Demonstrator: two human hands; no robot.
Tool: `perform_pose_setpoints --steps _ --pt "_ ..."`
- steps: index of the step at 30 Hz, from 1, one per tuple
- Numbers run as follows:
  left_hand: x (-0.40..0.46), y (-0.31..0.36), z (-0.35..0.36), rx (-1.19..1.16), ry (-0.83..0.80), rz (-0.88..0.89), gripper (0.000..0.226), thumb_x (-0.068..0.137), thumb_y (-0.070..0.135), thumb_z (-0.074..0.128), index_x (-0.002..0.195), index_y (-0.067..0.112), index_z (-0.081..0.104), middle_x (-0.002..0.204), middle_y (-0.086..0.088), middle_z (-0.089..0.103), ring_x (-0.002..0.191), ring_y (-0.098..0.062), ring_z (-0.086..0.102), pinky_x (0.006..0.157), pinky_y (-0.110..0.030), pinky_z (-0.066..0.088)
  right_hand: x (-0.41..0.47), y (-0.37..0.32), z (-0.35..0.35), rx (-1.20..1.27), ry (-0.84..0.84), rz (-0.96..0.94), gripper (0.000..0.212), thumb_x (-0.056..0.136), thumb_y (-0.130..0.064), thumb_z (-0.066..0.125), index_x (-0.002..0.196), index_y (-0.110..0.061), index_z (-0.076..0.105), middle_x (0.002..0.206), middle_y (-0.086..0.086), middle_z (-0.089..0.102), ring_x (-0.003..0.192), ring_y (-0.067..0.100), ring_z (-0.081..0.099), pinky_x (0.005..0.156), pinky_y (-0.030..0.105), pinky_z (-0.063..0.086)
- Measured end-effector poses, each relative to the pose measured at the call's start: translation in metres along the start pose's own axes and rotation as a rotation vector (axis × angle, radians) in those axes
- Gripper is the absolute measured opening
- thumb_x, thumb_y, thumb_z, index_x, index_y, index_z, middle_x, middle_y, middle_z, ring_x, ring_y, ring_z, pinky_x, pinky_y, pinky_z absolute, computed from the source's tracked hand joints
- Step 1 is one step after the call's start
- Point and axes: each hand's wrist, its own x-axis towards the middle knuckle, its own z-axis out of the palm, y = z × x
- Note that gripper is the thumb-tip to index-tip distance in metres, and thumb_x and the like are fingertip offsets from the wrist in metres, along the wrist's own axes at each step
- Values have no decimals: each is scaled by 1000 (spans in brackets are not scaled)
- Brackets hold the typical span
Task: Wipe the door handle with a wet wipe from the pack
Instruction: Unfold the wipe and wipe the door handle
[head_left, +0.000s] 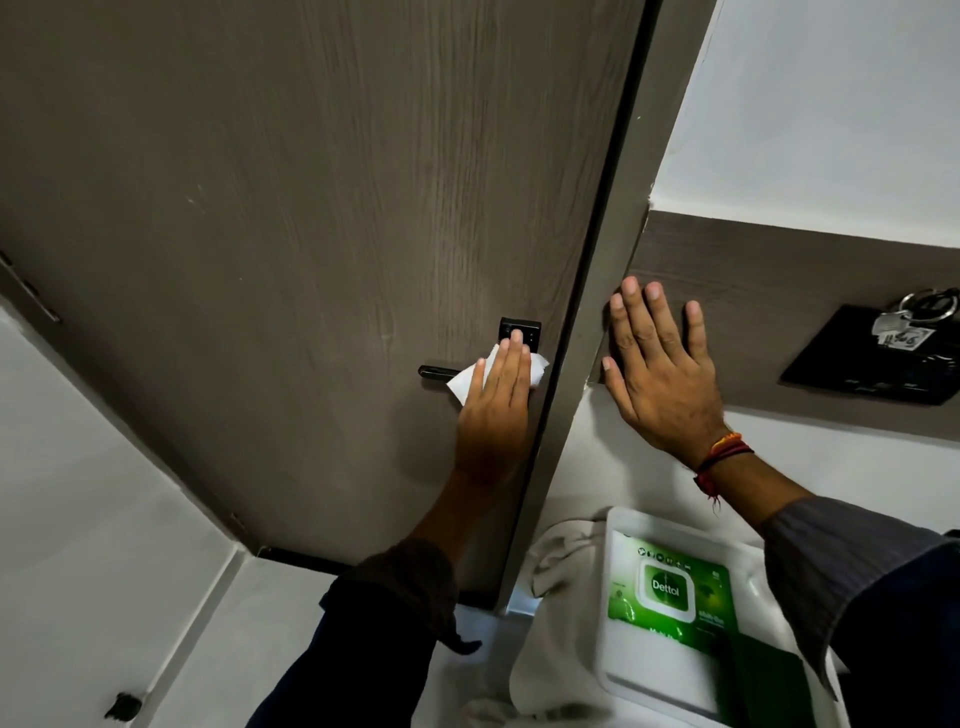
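A black lever door handle (434, 372) sticks out to the left on the brown wood-grain door (311, 208), under a black square lock plate (523, 328). My left hand (496, 405) presses a white wet wipe (470, 382) flat over the right part of the handle, fingers straight and reaching the lock plate. My right hand (660, 364) lies flat with spread fingers on the brown wall panel beside the door frame, holding nothing. The green wet wipe pack (675, 597) lies in a white tray (618, 525) at the bottom right.
The grey door frame (597, 312) runs between my hands. A black wall panel with a bunch of keys (878, 353) hangs at the right. A white cloth (556, 561) lies under the tray. White walls and floor surround the door.
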Motion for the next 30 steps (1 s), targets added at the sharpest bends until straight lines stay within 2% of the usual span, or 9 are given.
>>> perform_pose_setpoints --steps 4,7,11,14,18,21,24,26,30 --pt "-10 -12 -14 -143 55 69 39 104 7 39 138 -4 56 143 -21 57 133 -34 55 109 -49 47 0 0 -1 -12 -9 -5 73 108 -42 33 167 -9 4 175 8 -7 163 23 -7 131 48 -8" --pt "2 -19 -31 -223 99 26 36 96 4 44 121 -8 68 122 -23 70 111 -35 69 95 -46 59 0 0 -2 -10 -10 -4 72 109 -42 32 167 -10 3 175 8 -8 163 23 -7 131 48 -8" --pt "26 -19 -52 -269 182 -68 21 90 0 69 110 -3 73 105 -18 71 96 -30 68 79 -38 62 0 0 -3 11 -15 2 72 108 -41 33 167 -10 4 175 7 -6 163 23 -7 131 48 -7" --pt "45 -9 -57 -228 341 -131 19 85 -1 78 104 0 75 93 -14 69 84 -28 63 69 -35 57 1 -1 -3 20 -7 8 73 108 -40 35 167 -10 4 175 7 -8 163 22 -7 131 48 -6" --pt "48 5 -41 -158 262 -27 26 80 -6 79 106 -4 75 97 -17 72 83 -31 67 66 -38 57 2 -1 -4 16 -3 3 74 107 -39 37 167 -10 4 175 6 -10 163 22 -8 131 48 -7" --pt "31 8 -19 -133 235 11 32 92 4 70 123 -5 68 113 -19 72 103 -31 69 89 -44 58 0 -1 -3 31 -2 -2 74 108 -39 37 167 -11 3 175 6 -10 163 22 -7 132 48 -6" --pt "6 13 -3 -73 84 -37 42 106 21 47 143 3 53 147 -15 54 141 -28 47 114 -56 37 1 0 -3 43 -5 -3 73 108 -39 36 167 -11 4 175 6 -9 163 22 -7 132 48 -6" --pt "-8 15 3 -20 -10 -68 48 108 29 38 150 7 44 158 -12 41 151 -27 30 118 -58 28 0 -1 -2 36 -5 2 73 108 -39 36 167 -11 3 175 6 -9 163 22 -7 131 48 -7" --pt "7 16 -2 -17 -46 -123 54 108 38 35 152 8 39 160 -10 37 154 -24 22 120 -58 23 0 -3 -2 46 -2 13 75 107 -38 39 167 -11 3 175 6 -9 163 22 -8 131 48 -7"
